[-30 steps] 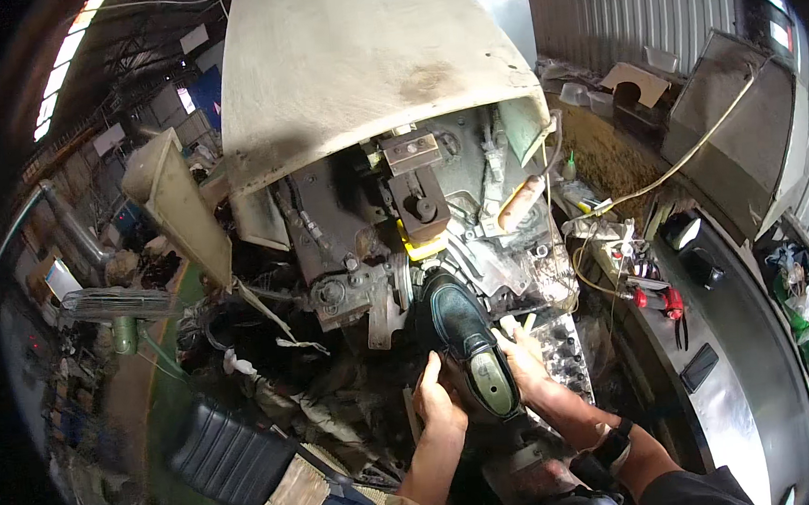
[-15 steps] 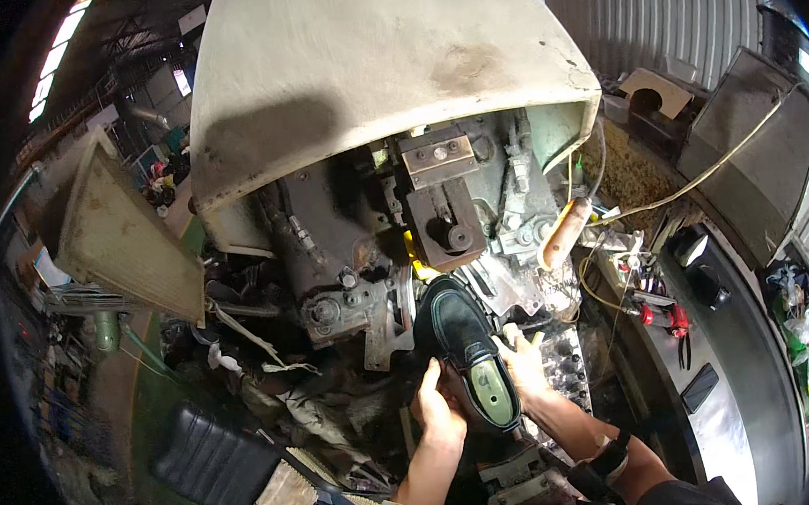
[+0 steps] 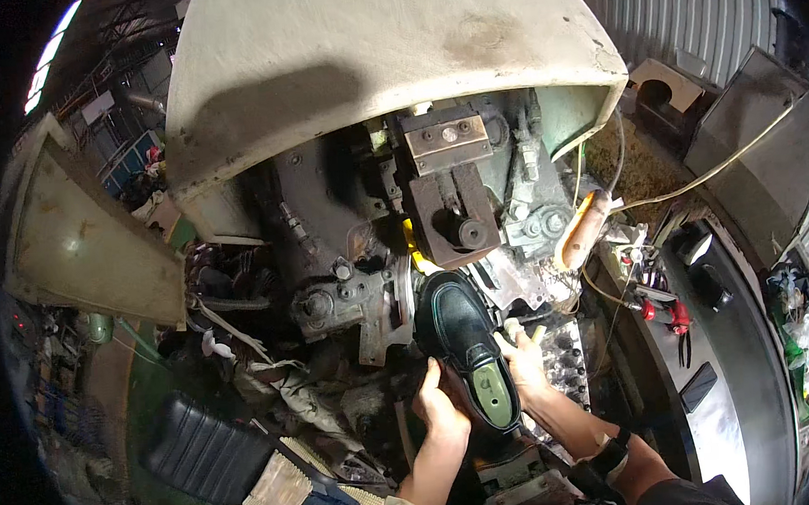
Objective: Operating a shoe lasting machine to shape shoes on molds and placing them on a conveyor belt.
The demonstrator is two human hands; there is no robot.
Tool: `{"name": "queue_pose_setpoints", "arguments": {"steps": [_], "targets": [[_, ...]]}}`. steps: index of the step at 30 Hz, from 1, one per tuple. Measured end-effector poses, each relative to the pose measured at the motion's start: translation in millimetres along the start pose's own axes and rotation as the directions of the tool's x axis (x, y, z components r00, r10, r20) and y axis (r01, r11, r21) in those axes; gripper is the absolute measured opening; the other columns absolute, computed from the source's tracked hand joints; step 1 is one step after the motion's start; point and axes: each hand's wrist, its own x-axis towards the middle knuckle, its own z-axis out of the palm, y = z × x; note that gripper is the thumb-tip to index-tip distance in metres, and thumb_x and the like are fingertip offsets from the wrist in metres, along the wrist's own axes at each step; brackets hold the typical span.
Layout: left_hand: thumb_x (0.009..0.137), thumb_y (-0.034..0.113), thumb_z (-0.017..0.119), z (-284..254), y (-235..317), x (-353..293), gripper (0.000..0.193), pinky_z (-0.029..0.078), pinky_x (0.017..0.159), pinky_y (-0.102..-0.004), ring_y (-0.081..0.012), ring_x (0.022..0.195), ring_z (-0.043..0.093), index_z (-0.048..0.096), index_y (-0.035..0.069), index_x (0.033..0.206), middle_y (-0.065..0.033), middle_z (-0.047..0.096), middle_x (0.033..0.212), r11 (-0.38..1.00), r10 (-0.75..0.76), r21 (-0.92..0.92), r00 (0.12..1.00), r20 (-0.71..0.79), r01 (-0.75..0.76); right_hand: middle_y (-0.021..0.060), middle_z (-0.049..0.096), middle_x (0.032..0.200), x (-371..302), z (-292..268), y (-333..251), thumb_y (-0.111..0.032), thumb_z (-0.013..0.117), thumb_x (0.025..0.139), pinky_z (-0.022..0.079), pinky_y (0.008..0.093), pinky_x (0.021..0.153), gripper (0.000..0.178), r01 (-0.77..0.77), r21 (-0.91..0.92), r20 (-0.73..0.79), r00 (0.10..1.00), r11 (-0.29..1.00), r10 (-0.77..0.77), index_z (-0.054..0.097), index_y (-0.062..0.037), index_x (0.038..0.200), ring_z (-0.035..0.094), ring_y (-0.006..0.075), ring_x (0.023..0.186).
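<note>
A black slip-on shoe upper (image 3: 460, 319) on a green shoe last (image 3: 492, 389) lies toe-away under the head of a machine (image 3: 449, 216). My left hand (image 3: 440, 405) is at the shoe's left side, its thumb raised along the edge and its other fingers tucked out of sight beneath. Against the right side rests my right hand (image 3: 525, 366), with pale coverings on some fingertips. Both hands grip the shoe between them. The toe sits close to the machine's metal plates (image 3: 381, 315), and whether it touches them is hidden.
A large cream hood (image 3: 390, 47) overhangs the machine. At right, a lit work lamp (image 3: 583, 231) hangs by a cable. A dark curved bench (image 3: 750, 369) holds a red-handled tool (image 3: 673, 316) and a black shoe (image 3: 710, 283). A black padded seat (image 3: 207, 449) is at lower left.
The view has shifted closer to the machine, so the hood looks larger. My hands keep their hold on the shoe, which has hardly moved.
</note>
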Motion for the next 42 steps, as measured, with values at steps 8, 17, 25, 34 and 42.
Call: {"name": "queue_pose_setpoints", "arguments": {"steps": [8, 17, 25, 34, 42], "targets": [[0.099, 0.024, 0.063, -15, -10, 22, 0.033, 0.044, 0.103, -0.0369, -0.0245, 0.113, 0.061, 0.064, 0.0, 0.121, -0.0093, 0.066, 0.125, 0.999, 0.02, -0.044, 0.997, 0.073, -0.017, 0.0186, -0.004, 0.166, 20, -7, 20, -0.021, 0.074, 0.089, 0.001, 0.0346, 0.122, 0.088, 0.09, -0.016, 0.043, 0.995, 0.996, -0.089, 0.022, 0.0008, 0.157, 0.005, 0.0277, 0.152], [0.096, 0.024, 0.07, -6, -17, 18, 0.028, 0.052, 0.09, -0.036, -0.0209, 0.099, 0.064, 0.07, -0.001, 0.109, -0.008, 0.07, 0.112, 0.946, 0.294, 0.157, 0.955, -0.047, -0.284, 0.0164, -0.024, 0.162, 24, -5, 21, -0.031, 0.086, 0.078, 0.02, 0.0393, 0.12, 0.105, 0.104, -0.112, -0.1, 0.988, 0.988, -0.115, 0.025, -0.0041, 0.158, 0.0, 0.0291, 0.152], [0.103, 0.045, 0.049, 2, -14, 14, 0.048, 0.045, 0.105, -0.0409, -0.0275, 0.118, 0.06, 0.061, 0.008, 0.132, -0.0069, 0.062, 0.135, 0.996, 0.037, 0.083, 0.999, 0.02, -0.039, 0.0121, 0.032, 0.155, 11, 3, 5, -0.018, 0.078, 0.087, 0.042, 0.0433, 0.109, 0.096, -0.17, 0.404, 0.072, 0.985, 0.899, 0.154, 0.017, -0.0089, 0.159, 0.039, 0.0224, 0.139], [0.096, 0.022, 0.069, -49, 28, 21, 0.024, 0.053, 0.086, -0.0326, -0.0184, 0.095, 0.065, 0.068, -0.001, 0.099, -0.0084, 0.069, 0.102, 0.827, 0.436, 0.397, 0.9, -0.009, -0.397, 0.0176, 0.024, 0.16, 18, -25, 25, -0.033, 0.066, 0.097, 0.029, 0.0384, 0.117, 0.086, -0.085, 0.002, 0.067, 0.994, 0.996, 0.085, 0.014, -0.0043, 0.159, 0.034, 0.0245, 0.141], [0.103, 0.04, 0.054, -331, 97, 58, 0.047, 0.053, 0.085, -0.0371, -0.0293, 0.098, 0.065, 0.06, -0.005, 0.117, -0.0163, 0.066, 0.113, 0.599, 0.702, 0.786, 0.574, -0.421, -0.156, 0.0028, 0.059, 0.124, -21, -9, 18, -0.039, 0.04, 0.108, 0.042, 0.0286, 0.101, 0.045, -0.185, 0.131, 0.31, 0.941, 0.974, 0.137, 0.049, -0.0097, 0.141, 0.054, 0.012, 0.112]]}}
